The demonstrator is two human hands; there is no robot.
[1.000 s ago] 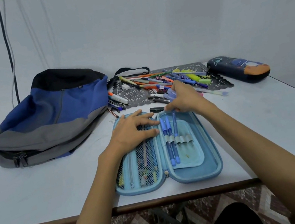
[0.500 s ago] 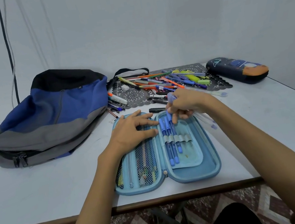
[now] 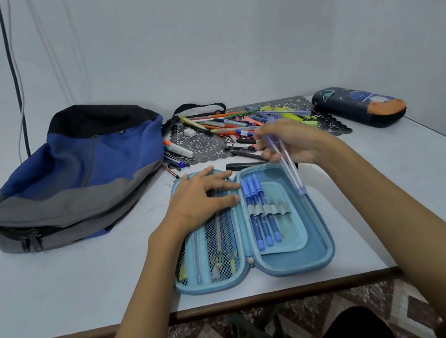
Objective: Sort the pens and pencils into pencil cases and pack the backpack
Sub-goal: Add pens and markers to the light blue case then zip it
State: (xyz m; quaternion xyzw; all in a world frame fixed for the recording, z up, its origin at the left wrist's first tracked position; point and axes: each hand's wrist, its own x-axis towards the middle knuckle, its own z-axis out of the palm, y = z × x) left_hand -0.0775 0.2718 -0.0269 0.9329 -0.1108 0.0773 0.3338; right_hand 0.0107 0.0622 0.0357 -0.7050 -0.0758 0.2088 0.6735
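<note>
Far to the left of the open case [image 3: 322, 240], the backpack [image 3: 77, 176] lies on its side on the counter [image 3: 58, 287]. It is blue and grey, and its black top is turned to the back. Between it and the case's far left corner lie some loose pens and a white marker [image 3: 179, 149].

The case is light blue and lies flat, opened. Its long axis runs away from the person. The left hand [image 3: 203, 199] rests on the far part of the case's left half, over the mesh pocket [image 3: 220, 246]. Its grip is spread: the fingers are straight and flat, point right toward the hinge, and hold nothing. In the case's right half three blue pens [image 3: 260, 216] sit side by side in elastic loops, parallel to the long axis of the case.

The right hand [image 3: 294, 141] is above the case's far right corner. Its grip pinches thin clear pens [image 3: 291, 171]. They are blurred, so their number is not certain. They slant from the fingers down toward the person, and their lower ends are over the case's right rim.

Just behind the case's far rim a black pen [image 3: 242, 164] lies crosswise. Further behind the case, a pile [image 3: 237, 124] of pens and pencils lies on a dark lace mat [image 3: 202, 142], pointing in many directions. Behind the case and far to the right lies a dark case [image 3: 360, 107], closed, with its orange end toward the right.
</note>
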